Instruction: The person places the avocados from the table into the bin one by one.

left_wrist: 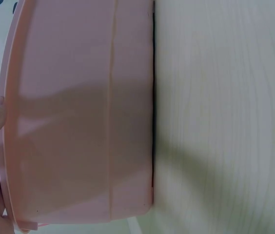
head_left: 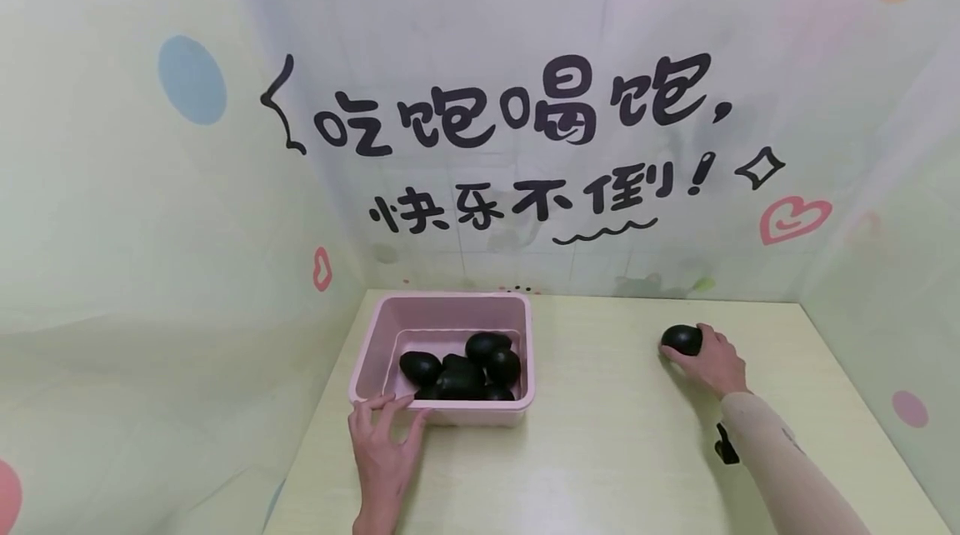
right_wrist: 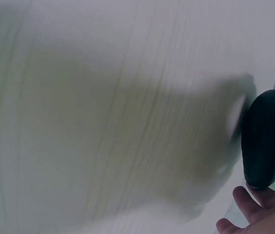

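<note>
My left hand [head_left: 384,452] grips the near rim of a pink plastic bin [head_left: 480,417] at its left corner. The left wrist view has the bin's outer wall [left_wrist: 74,97] large, with fingertips over the rim. Several dark, smooth, egg-shaped avocados [head_left: 420,368] are heaped in the bin, mostly toward its near side. Far to the right, my right hand [head_left: 712,364] holds another avocado [head_left: 681,340] between thumb and fingers, close over the table. In the right wrist view this avocado [right_wrist: 266,141] is dark green-black, with fingertips at both its ends.
The pale wood-grain table [head_left: 592,435] runs back to a printed cloth wall [head_left: 525,18] with black lettering. Cloth walls also stand on the left and right sides. A small black object [head_left: 725,445] shows beside the right sleeve [head_left: 780,452].
</note>
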{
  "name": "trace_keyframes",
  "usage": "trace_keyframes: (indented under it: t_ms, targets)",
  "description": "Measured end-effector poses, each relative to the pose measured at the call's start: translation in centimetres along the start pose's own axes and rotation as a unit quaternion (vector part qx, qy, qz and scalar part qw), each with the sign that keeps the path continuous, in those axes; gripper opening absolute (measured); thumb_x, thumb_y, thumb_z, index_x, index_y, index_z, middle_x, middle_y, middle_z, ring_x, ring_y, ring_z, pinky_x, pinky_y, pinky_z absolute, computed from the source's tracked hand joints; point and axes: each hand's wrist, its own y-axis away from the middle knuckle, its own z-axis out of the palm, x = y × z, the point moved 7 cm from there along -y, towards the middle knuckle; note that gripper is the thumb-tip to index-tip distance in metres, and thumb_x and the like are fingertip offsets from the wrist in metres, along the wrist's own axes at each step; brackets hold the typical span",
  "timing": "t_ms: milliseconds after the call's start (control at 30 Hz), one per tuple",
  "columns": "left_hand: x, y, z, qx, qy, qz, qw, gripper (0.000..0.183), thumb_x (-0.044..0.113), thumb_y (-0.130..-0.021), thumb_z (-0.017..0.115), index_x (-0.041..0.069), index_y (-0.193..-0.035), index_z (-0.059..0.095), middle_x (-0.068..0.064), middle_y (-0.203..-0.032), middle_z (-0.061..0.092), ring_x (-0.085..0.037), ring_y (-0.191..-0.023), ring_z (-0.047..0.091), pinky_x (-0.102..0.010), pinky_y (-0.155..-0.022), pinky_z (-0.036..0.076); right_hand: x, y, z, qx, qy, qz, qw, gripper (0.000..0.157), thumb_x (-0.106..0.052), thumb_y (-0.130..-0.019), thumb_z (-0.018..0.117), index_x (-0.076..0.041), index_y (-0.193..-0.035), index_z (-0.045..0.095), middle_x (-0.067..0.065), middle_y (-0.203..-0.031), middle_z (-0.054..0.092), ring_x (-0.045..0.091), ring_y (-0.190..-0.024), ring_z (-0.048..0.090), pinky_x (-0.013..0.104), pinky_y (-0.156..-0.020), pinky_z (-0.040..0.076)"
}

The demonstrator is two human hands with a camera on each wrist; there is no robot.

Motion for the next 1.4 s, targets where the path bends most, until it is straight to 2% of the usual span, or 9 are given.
trace_keyframes:
  t_ms: [300,600,733,900,1200,1400]
  targets:
    - [0.0,0.1,0.0,0.009,0.005,0.013,0.9999,0.032,0.016,-0.072,0.095,0.006,-0.098,0.078,-0.024,-0.110,0.064,-0.041,-0.104,0.051,-0.047,-0.093,0.037,0.2,0.1,0.1,0.003,-0.003,0.002,1.000,0.105,-0.067,-0.094,0.066,0.010,-0.157,0.031,0.047,-0.149,0.041,0.065,-0.129,0.050,0.076,-0.098,0.044]
    - [0.0,0.0,0.1,0.006,0.005,0.011,0.9999,0.033,0.016,-0.072,0.095,0.005,-0.098,0.078,-0.024,-0.110,0.064,-0.041,-0.104,0.051,-0.049,-0.095,0.038,-0.1,0.4,0.0,0.028,-0.010,-0.015,0.999,0.101,-0.062,-0.093,0.070,0.011,-0.152,0.037,0.046,-0.143,0.049,0.061,-0.125,0.056,0.074,-0.094,0.045]
    - [0.0,0.1,0.1,0.002,0.006,0.004,1.0000,0.034,0.015,-0.071,0.096,0.003,-0.098,0.078,-0.024,-0.110,0.063,-0.041,-0.104,0.051,-0.054,-0.099,0.037,-0.2,0.4,0.1,0.026,-0.021,-0.018,0.999,0.101,-0.061,-0.093,0.071,0.012,-0.153,0.037,0.045,-0.144,0.048,0.061,-0.126,0.055,0.074,-0.097,0.045]
    - [-0.1,0.0,0.1,-0.006,0.003,-0.005,1.0000,0.033,0.015,-0.072,0.096,0.005,-0.098,0.078,-0.024,-0.111,0.063,-0.041,-0.105,0.050,-0.051,-0.097,0.037,-0.5,0.5,-0.2,0.028,-0.037,-0.027,0.999,0.100,-0.060,-0.092,0.073,0.010,-0.153,0.038,0.044,-0.144,0.049,0.060,-0.127,0.054,0.074,-0.098,0.045]
    - [0.1,-0.1,0.0,0.006,0.003,0.013,0.9999,0.033,0.014,-0.071,0.096,0.006,-0.098,0.077,-0.025,-0.111,0.064,-0.040,-0.104,0.051,-0.048,-0.094,0.037,-1.0,0.7,-0.6,0.025,-0.064,-0.045,0.997,0.101,-0.057,-0.091,0.078,0.011,-0.154,0.037,0.043,-0.147,0.048,0.060,-0.131,0.051,0.073,-0.103,0.045]
    - [0.2,-0.1,0.0,0.007,0.004,0.013,0.9999,0.033,0.013,-0.070,0.096,0.008,-0.098,0.078,-0.023,-0.110,0.065,-0.039,-0.103,0.053,-0.054,-0.096,0.039,-1.4,0.9,-0.8,0.019,-0.067,-0.056,0.996,0.101,-0.055,-0.091,0.079,0.012,-0.154,0.037,0.043,-0.150,0.046,0.061,-0.134,0.049,0.073,-0.107,0.043]
